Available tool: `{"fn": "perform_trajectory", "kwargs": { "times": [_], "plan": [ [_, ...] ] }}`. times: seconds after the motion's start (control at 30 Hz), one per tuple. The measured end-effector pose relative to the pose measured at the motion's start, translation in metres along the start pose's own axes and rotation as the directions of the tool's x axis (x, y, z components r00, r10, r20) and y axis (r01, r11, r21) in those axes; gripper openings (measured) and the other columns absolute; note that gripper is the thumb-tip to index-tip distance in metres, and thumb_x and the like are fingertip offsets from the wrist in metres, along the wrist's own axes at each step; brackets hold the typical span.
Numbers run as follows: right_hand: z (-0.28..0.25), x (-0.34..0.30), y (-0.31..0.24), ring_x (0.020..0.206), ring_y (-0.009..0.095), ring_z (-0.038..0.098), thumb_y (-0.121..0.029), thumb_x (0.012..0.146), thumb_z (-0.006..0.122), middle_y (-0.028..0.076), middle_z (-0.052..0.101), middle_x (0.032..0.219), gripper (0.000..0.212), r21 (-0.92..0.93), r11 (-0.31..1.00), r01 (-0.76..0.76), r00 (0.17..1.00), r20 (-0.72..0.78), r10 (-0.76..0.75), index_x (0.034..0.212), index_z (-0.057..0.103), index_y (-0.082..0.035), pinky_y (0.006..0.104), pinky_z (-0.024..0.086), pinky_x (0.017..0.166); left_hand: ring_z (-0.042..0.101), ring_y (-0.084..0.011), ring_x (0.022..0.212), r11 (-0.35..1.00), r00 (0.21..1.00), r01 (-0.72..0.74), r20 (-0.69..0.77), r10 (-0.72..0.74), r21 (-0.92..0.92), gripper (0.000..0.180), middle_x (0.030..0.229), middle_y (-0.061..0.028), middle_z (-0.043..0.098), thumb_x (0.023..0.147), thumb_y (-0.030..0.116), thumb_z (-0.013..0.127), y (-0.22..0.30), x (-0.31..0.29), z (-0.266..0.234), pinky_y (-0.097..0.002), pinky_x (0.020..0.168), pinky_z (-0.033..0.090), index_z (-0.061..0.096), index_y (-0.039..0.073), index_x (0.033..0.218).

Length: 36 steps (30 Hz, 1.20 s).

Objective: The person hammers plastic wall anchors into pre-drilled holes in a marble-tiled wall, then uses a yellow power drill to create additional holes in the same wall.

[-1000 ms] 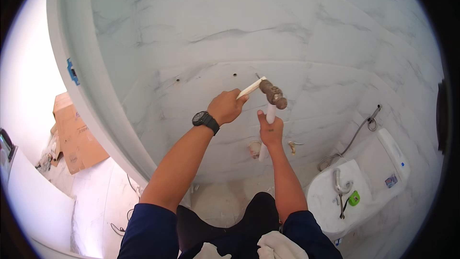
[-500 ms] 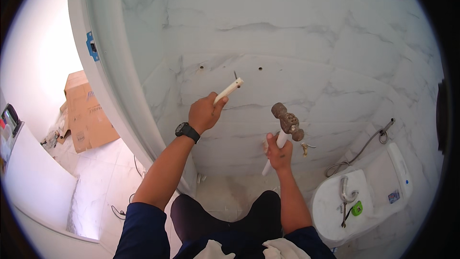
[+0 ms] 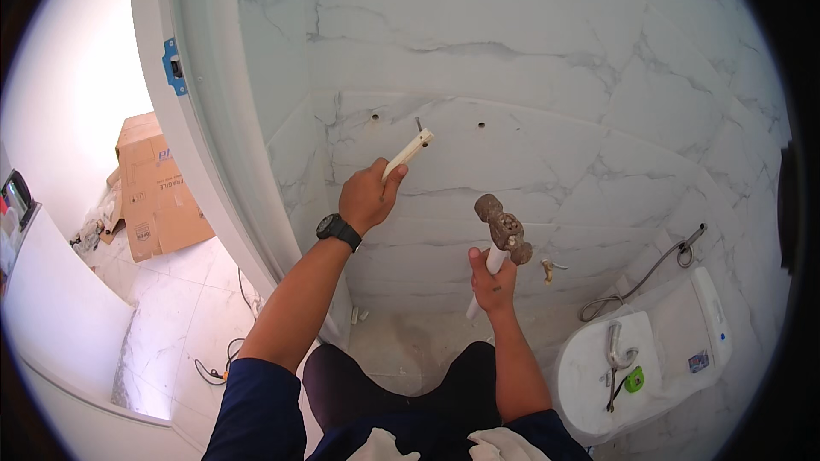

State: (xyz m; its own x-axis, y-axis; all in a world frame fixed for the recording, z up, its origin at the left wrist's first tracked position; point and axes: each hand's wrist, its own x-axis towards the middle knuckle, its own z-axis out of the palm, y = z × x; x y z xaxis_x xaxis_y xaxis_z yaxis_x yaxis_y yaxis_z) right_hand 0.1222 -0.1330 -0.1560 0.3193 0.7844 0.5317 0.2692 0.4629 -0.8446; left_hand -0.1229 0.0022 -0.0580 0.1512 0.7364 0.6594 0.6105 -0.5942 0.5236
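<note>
Looking down, I saw a small bathroom faced in white marble-patterned wall tiles (image 3: 547,60) with grey veins, and two small drilled holes showed in the wall, one left and one right of the tool tip. A white door frame (image 3: 201,119) curved along the left side, and beyond it lay a flattened cardboard box (image 3: 154,192) on the pale floor. At lower right stood a white toilet (image 3: 636,358) with its lid shut, a few small tools lying on top.

My left hand (image 3: 369,196), a black watch (image 3: 338,230) on its wrist, was clenched around a cream-handled chisel (image 3: 408,154), whose dark metal tip was raised against the wall tiles. My right hand (image 3: 493,277) gripped the white handle of a hammer (image 3: 502,235), held upright lower down and apart from the chisel. Its head looked rusty brown, worn and rounded.
</note>
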Motion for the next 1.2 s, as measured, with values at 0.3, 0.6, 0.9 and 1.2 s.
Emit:
{"fn": "perform_trajectory", "kwargs": {
  "times": [0.3, 0.6, 0.9, 1.2],
  "plan": [
    [0.006, -0.002, 0.000, 0.049, 0.007, 0.052, -0.041, 0.101, 0.076, -0.003, 0.053, 0.056, 0.051, -0.040, 0.997, -0.065, 0.998, 0.022, 0.066, 0.068, 0.053, -0.010, 0.0268, 0.040, 0.046, 0.058, -0.0364, 0.051, 0.999, 0.999, -0.035, 0.009, 0.035, 0.013, 0.061, 0.056, -0.0145, 0.057, 0.110, 0.058, 0.050, -0.007, 0.000, 0.003, -0.0472, 0.050, 0.045, 0.056, 0.005, 0.080],
    [0.006, -0.009, -0.003, 0.067, 0.008, 0.050, -0.037, 0.099, 0.079, -0.003, 0.057, 0.070, 0.042, 0.001, 0.984, -0.180, 0.981, 0.075, 0.179, 0.081, 0.061, -0.004, 0.0313, 0.041, 0.058, 0.059, -0.0424, 0.055, 1.000, 1.000, 0.014, 0.014, -0.014, -0.024, 0.057, 0.059, -0.0196, 0.058, 0.110, 0.054, 0.053, -0.004, 0.000, 0.003, -0.0490, 0.053, 0.044, 0.057, 0.003, 0.085],
    [0.016, -0.009, 0.001, 0.068, 0.009, 0.051, -0.037, 0.099, 0.080, -0.004, 0.058, 0.071, 0.040, -0.072, 0.997, -0.025, 0.999, 0.029, 0.027, 0.085, 0.064, -0.003, 0.0310, 0.043, 0.061, 0.057, -0.0399, 0.053, 0.999, 0.999, 0.027, 0.042, -0.025, -0.036, 0.061, 0.057, -0.0188, 0.056, 0.109, 0.056, 0.053, -0.002, 0.000, -0.001, -0.0476, 0.053, 0.043, 0.057, 0.002, 0.083],
    [0.033, 0.003, -0.022, 0.067, 0.008, 0.051, -0.039, 0.100, 0.079, -0.001, 0.060, 0.067, 0.045, -0.041, 0.998, -0.046, 0.990, 0.131, 0.051, 0.083, 0.066, 0.000, 0.0314, 0.044, 0.061, 0.061, -0.0416, 0.056, 0.999, 0.996, 0.043, 0.074, -0.040, -0.032, 0.063, 0.058, -0.0169, 0.059, 0.109, 0.059, 0.050, 0.000, 0.002, -0.007, -0.0499, 0.055, 0.047, 0.058, 0.003, 0.081]
  ]
}}
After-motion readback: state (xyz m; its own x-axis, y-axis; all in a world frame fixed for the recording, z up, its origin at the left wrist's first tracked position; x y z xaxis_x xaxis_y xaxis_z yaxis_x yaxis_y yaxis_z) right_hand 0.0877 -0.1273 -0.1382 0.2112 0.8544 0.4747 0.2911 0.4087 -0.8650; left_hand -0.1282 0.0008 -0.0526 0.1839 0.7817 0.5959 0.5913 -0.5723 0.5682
